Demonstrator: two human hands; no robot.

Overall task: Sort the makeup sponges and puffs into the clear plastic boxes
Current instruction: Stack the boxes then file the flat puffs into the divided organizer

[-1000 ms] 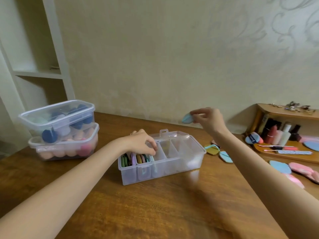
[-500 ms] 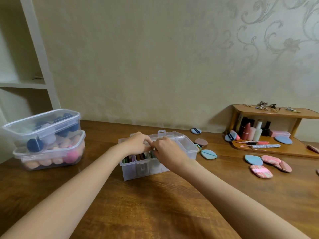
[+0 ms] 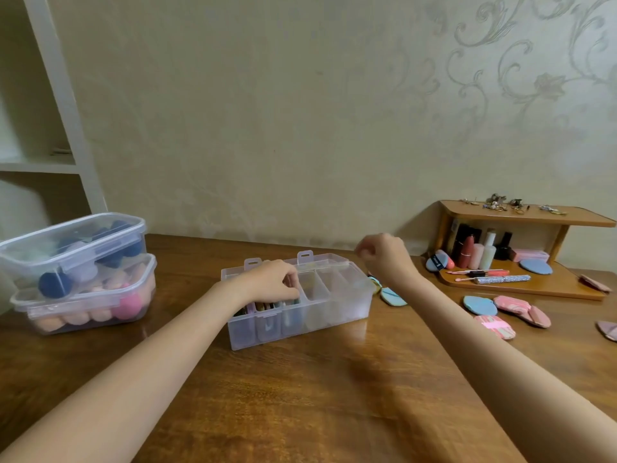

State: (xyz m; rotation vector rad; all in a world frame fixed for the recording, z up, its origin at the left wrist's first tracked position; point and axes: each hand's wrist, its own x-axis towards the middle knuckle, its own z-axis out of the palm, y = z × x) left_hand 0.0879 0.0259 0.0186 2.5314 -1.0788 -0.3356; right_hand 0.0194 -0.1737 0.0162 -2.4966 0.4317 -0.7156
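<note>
A clear divided box (image 3: 334, 317) stands mid-table, its left compartments packed with upright coloured puffs (image 3: 267, 306) and its right ones holding none that I can see. My left hand (image 3: 272, 282) reaches into the left end and its curled fingers grip the tops of those puffs. My right hand (image 3: 384, 259) hovers blurred above the box's back right corner, fingers curled, with nothing visible in it. Loose puffs lie to the right: a blue-green one (image 3: 394, 297) beside the box, then a blue one (image 3: 479, 305) and pink ones (image 3: 510, 304).
Two lidded clear boxes (image 3: 80, 248) full of sponges are stacked at the left. A small wooden shelf (image 3: 521, 287) with cosmetics and more puffs sits at the back right against the wall. White shelving (image 3: 66, 105) rises at the far left.
My right hand carried a blue puff to the box, met my left hand there, and has now lifted away to the right without it. My left hand stayed on the puffs.
</note>
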